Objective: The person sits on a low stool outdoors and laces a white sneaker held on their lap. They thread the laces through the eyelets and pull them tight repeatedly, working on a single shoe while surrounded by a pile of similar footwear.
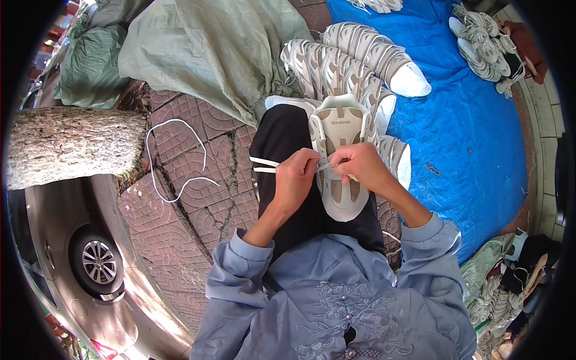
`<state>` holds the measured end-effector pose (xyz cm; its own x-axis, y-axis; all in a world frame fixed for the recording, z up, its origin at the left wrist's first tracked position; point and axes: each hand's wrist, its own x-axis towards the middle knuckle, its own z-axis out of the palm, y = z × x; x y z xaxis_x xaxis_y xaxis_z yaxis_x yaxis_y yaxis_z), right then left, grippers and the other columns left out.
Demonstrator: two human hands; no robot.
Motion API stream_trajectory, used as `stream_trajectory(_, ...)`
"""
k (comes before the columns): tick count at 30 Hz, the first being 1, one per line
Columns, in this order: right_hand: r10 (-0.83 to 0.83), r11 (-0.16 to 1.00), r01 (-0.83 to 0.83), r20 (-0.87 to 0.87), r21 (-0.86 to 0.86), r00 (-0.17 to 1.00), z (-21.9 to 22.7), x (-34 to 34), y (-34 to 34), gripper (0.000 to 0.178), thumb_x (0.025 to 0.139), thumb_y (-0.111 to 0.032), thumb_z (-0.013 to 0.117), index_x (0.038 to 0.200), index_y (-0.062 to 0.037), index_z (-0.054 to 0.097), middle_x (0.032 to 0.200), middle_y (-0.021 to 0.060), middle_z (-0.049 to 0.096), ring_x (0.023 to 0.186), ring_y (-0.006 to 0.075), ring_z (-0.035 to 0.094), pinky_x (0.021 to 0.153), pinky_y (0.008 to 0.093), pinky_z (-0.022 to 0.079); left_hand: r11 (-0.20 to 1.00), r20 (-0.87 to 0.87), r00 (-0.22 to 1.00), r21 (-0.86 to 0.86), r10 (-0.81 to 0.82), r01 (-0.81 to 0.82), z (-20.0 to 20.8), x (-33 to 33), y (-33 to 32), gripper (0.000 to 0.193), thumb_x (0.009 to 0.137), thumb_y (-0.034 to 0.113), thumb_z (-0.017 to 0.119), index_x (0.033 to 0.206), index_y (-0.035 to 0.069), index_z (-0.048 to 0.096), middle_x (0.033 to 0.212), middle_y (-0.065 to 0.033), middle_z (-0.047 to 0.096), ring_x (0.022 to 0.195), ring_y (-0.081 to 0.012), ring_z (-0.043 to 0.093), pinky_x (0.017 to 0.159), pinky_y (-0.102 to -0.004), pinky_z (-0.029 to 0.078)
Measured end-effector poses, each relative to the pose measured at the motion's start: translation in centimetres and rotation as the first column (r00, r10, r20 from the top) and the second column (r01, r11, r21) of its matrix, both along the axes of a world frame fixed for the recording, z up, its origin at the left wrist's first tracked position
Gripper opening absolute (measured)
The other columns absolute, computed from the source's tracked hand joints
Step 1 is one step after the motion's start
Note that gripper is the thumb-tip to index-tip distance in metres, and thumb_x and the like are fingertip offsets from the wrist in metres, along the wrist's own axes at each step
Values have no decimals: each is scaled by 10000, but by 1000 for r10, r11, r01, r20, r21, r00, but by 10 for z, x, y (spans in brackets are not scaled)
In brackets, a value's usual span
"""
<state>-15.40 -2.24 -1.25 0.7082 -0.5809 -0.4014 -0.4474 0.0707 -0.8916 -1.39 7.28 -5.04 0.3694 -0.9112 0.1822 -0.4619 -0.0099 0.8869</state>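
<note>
A white and beige shoe upper [343,129] lies across my lap, its white toe toward me and its tongue pointing away. My left hand [293,178] is closed at its left edge, with a doubled white shoelace [264,165] sticking out to the left past the fingers. From the right, my right hand [362,166] pinches the lace over the eyelet area, close to the left fingertips. A short stretch of lace runs between both hands. The fingers cover part of the eyelets.
Nested rows of similar shoe uppers [342,69] rest beyond my knees, partly on a blue tarp [459,150]. One loose white lace [151,171] curls on the brick paving. A tree trunk [78,147] and parked car [78,240] stand left; a large sack [210,48] lies ahead.
</note>
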Motion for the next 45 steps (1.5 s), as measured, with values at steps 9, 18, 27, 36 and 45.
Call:
stream_trajectory(9, -71, 972, 50, 85, 228, 994, -7, -7, 2, 91, 672, 11, 581, 744, 60, 609, 693, 88, 601, 453, 101, 534, 428, 222, 423, 966, 525, 845, -150, -102, 210, -8, -3, -2, 167, 657, 4, 572, 811, 25, 508, 650, -79, 507, 585, -221, 537, 508, -315, 452)
stream_trajectory(18, -136, 956, 99, 120, 276, 983, -4, -18, 6, 101, 684, -18, 595, 760, 40, 627, 583, 41, 562, 439, 71, 506, 393, 191, 374, 861, 803, 337, 393, -492, 323, 25, 9, -12, 146, 691, 122, 553, 766, 28, 470, 573, -86, 514, 535, -197, 564, 507, -331, 456)
stream_trajectory(27, 55, 824, 71, 203, -562, 978, -34, -43, 9, 133, 684, -146, 611, 761, -41, 640, 725, 81, 577, 669, 217, 566, 596, 277, 434, 737, 222, 791, 564, -570, 373, 40, 16, -36, 75, 749, 95, 553, 724, 26, 566, 588, -92, 565, 510, -195, 585, 469, -297, 459)
stream_trajectory(36, 137, 437, 72, 145, -897, 980, -41, -63, -14, 75, 646, -123, 599, 687, -64, 620, 713, 48, 573, 657, 188, 564, 576, 290, 469, 940, 508, 792, 140, -337, 310, 53, -18, -46, 56, 746, 105, 566, 753, 50, 556, 649, -107, 562, 619, -278, 560, 562, -356, 442)
stream_trajectory(45, 54, 372, -180, -172, -910, 984, -36, -49, -16, 83, 649, -104, 551, 601, -43, 582, 642, 100, 543, 538, 244, 584, 478, 349, 478, 895, 281, 880, 349, -383, 278, 36, -34, -65, 107, 744, 88, 524, 779, 29, 606, 647, -173, 578, 613, -332, 579, 565, -377, 460)
